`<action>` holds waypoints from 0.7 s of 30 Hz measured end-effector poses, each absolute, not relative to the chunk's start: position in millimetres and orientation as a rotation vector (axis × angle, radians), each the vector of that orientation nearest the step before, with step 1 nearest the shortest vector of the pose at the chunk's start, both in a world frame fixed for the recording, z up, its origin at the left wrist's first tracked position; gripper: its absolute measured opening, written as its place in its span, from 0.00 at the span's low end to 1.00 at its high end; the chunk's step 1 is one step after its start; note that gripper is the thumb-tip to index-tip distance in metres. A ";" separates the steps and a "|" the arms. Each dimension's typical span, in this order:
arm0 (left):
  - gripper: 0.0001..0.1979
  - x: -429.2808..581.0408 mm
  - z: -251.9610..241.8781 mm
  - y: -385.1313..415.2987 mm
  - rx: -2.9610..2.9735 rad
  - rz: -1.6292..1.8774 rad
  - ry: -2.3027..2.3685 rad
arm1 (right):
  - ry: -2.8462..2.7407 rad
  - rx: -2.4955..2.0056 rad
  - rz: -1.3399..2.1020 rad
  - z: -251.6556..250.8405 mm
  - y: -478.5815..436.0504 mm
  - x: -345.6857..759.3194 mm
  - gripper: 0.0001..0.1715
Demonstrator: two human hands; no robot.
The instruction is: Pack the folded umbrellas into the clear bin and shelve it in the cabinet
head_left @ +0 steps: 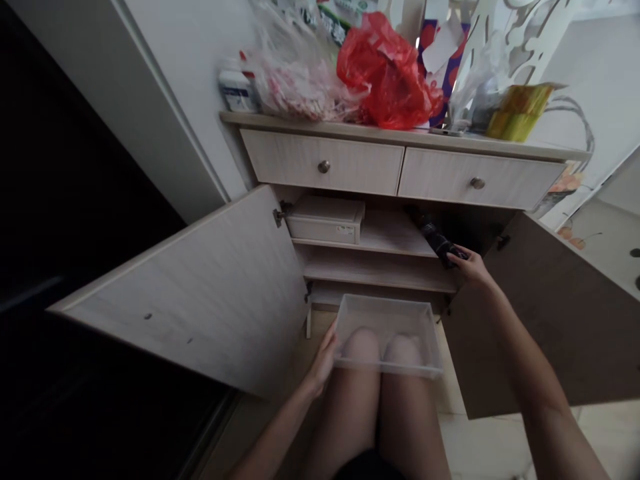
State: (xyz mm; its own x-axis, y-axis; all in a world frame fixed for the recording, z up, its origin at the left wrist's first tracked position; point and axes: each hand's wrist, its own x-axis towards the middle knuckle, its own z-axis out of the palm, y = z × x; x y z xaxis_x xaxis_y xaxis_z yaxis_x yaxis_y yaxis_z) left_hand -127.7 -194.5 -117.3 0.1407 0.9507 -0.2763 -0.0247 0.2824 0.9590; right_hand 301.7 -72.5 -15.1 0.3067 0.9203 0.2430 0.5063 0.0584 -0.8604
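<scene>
now the left hand (324,365) has its grip closed on the left rim of a clear plastic tray (387,337) that rests across the person's knees, just in front of the open cabinet (210,293). the tray looks thin and see-through, so it is likely light and a bit bendy; a hold on the rim near a corner, as here, seems the firmest place, and a second hold on the far rim would steady it. nothing shows inside the tray; the knees are seen through its floor.

the right hand (467,265) reaches up and away from the tray, its grip wrapped around a dark bottle (439,243) lying tilted at the right end of the cabinet's shelf (380,270). the bottle looks stiff and smooth, possibly slippery; whether it is full cannot be told.

left of that grip, on the upper shelf, sits a closed pale box (325,220); its contents are hidden. above, two shut drawers (323,163), and on top a red bag (387,73) among clear bags.
</scene>
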 end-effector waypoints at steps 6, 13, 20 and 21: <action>0.36 -121.3 -119.9 -197.3 0.962 0.959 1.188 | -1.558 -1.440 0.996 -9.4 -190.1 275.0 0.42; 0.35 -118.6 -120.2 -200.3 0.999 1.034 1.182 | -2.004 -1.470 1.009 -35.4 -217.5 230.7 0.26; 0.41 -122.8 -125.7 -198.7 1.031 1.007 1.217 | -2.401 -1.604 0.393 -42.7 -192.8 208.4 0.28; 0.43 -123.9 -127.3 -198.2 1.026 1.009 1.227 | -2.441 -1.628 0.305 -43.5 -188.9 204.6 0.27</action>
